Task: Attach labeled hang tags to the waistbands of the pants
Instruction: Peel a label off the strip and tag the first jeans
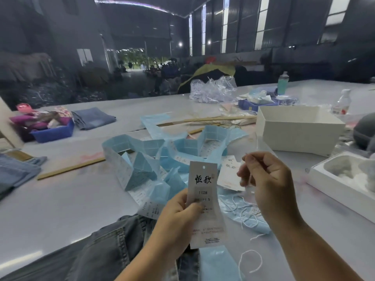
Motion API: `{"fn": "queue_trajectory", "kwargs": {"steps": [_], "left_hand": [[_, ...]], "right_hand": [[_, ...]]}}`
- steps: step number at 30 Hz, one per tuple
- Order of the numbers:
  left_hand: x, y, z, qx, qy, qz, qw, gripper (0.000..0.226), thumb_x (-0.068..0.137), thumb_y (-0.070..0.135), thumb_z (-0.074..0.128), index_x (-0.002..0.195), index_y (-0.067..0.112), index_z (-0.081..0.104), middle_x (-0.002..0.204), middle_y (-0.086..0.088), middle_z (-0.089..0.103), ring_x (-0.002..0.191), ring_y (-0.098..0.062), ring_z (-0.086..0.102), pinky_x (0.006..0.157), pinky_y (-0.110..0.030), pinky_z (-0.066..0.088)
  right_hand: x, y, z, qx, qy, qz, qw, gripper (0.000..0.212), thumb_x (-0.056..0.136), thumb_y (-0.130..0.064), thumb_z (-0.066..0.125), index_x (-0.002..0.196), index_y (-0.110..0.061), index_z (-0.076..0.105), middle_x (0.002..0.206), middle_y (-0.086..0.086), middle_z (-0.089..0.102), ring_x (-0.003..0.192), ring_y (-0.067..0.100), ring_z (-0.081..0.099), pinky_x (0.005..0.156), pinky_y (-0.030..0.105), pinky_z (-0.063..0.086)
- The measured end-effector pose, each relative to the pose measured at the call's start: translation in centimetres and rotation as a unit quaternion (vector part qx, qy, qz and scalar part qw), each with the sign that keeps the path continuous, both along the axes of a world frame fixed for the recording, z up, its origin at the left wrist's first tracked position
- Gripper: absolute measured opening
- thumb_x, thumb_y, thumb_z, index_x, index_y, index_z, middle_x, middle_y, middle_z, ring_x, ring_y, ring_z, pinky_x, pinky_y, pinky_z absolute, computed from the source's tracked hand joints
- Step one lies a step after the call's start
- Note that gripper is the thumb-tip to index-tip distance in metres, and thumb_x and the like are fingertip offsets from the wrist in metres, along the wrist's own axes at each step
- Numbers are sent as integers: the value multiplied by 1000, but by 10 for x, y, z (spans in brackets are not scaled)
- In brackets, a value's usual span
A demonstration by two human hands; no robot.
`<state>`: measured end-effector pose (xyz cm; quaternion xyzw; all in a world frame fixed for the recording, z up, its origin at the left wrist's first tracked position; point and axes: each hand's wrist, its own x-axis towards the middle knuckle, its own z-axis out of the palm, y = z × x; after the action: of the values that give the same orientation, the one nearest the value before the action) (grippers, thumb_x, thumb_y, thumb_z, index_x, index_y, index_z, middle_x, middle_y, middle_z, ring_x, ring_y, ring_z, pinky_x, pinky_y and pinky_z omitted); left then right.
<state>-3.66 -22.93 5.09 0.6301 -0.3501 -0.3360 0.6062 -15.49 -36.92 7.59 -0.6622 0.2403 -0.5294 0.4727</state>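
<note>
The left hand (178,218) pinches a white hang tag (205,201) upright by its middle, punched hole at the top, above grey denim pants (105,244) at the table's (60,199) near edge. To its right, the right hand (267,179) pinches something thin, too fine to identify. Blue label backing strips (162,157) sprawl behind, and a white box (298,128) sits far right

Two bare forearms come up from the lower edge, over the pale surface (60,209). No sleeves, gloves, rings or watch show on the left hand (178,222) or right hand (269,179); fingernails short, unpainted.
</note>
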Motion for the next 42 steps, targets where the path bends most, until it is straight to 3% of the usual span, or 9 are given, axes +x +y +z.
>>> {"fn": "queue_trajectory", "kwargs": {"steps": [4,7,12,17,25,28,35,38,42], "left_hand": [[0,38,14,-48,29,43,997,18,78,34,60,86,35,77,86,-2,76,76,-19,70,69,-38,57],[-1,71,21,-99,65,62,991,19,85,12,66,87,27,77,85,-7,75,71,-20,71,58,-28,55],[-1,123,25,-165,45,49,984,40,69,7,59,98,33,70,92,-15,74,78,-28,72,64,-35,56],[2,158,13,-191,30,13,981,50,71,7,58,114,32,66,94,-19,71,78,-32,70,65,-38,56],[-2,178,-11,-178,56,-20,982,64,75,-4,50,120,40,63,104,-17,72,86,-28,71,70,-33,57],[-5,179,-20,-177,58,-24,982,63,71,7,59,123,43,61,110,-16,70,94,-32,69,79,-42,58],[3,186,-38,-141,89,-92,982,57,79,21,64,133,37,55,126,-10,65,107,-29,65,85,-35,53],[4,183,-43,-70,80,-43,993,45,75,48,63,119,46,64,98,-2,65,77,-17,61,56,-26,48],[0,170,-49,-70,-21,58,996,24,84,34,58,102,33,75,105,0,64,91,-13,62,73,-23,47]], "right_hand": [[13,51,17,133,-23,173,976,28,95,-2,49,69,-8,56,48,3,43,41,13,33,41,26,30],[26,92,23,126,-1,242,962,25,82,-11,57,58,-17,55,45,0,38,39,10,26,41,22,23],[44,148,21,28,60,231,971,18,72,-18,55,53,-18,56,45,-10,51,40,3,46,41,19,36],[54,182,4,-17,99,213,972,18,71,-25,55,62,-13,63,59,2,67,53,17,62,44,30,48],[56,194,-16,-123,132,107,978,20,75,-26,57,59,-15,60,54,-5,61,50,9,55,45,26,46],[55,195,-25,-145,135,74,977,20,75,-27,57,58,-17,58,53,-7,59,50,11,54,46,30,46],[47,194,-46,-176,155,84,969,19,78,-28,57,64,-17,63,58,-9,61,58,12,57,53,30,47],[40,192,-60,-165,155,77,971,15,77,-18,60,62,-20,59,56,-13,56,56,6,53,51,17,38],[27,189,-75,-133,148,114,973,12,80,-17,68,69,-22,67,59,-10,60,58,8,55,52,26,44]]}}
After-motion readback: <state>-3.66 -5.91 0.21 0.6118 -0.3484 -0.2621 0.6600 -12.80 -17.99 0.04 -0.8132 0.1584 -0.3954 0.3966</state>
